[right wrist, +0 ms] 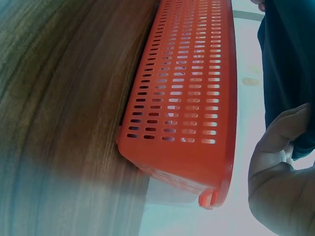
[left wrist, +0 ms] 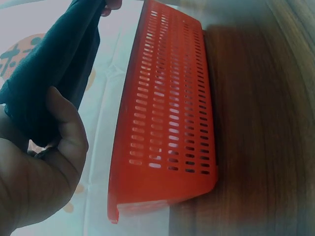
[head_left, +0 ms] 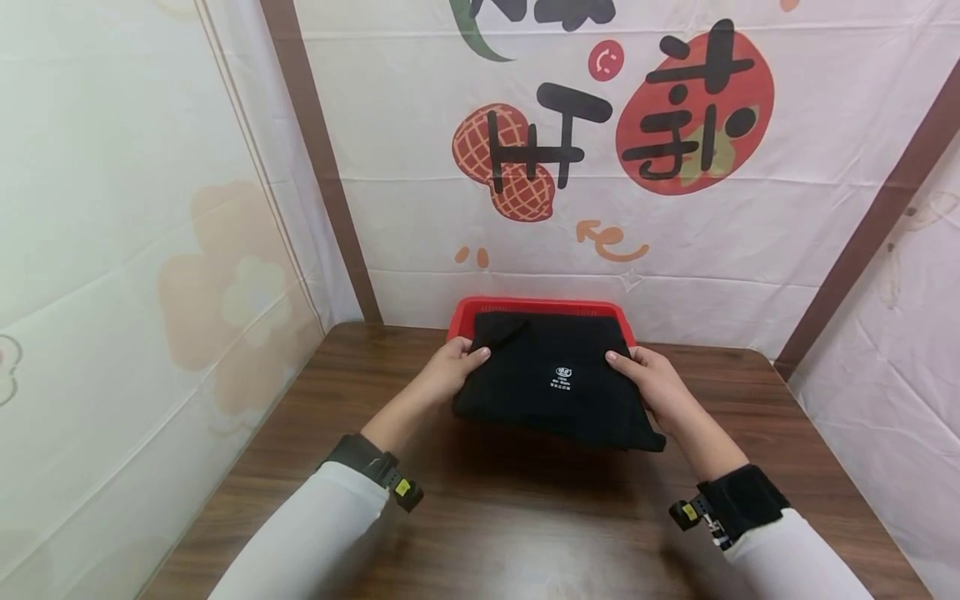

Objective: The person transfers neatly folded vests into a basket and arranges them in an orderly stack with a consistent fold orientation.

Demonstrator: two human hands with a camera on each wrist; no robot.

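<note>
A folded black cloth with a small white print hangs in the air, held between both hands. My left hand pinches its left edge, thumb on top. On the opposite edge, my right hand grips the cloth the same way. Just behind and below it stands a red plastic basket, partly covered from view by the cloth. Both wrist views show the basket's slotted wall, with the cloth above rim level and apart from it. What the basket contains is hidden.
The basket stands on a brown wooden table near its back edge. Behind the table hangs a white printed curtain. More white fabric borders the left side, and another sheet lines the right.
</note>
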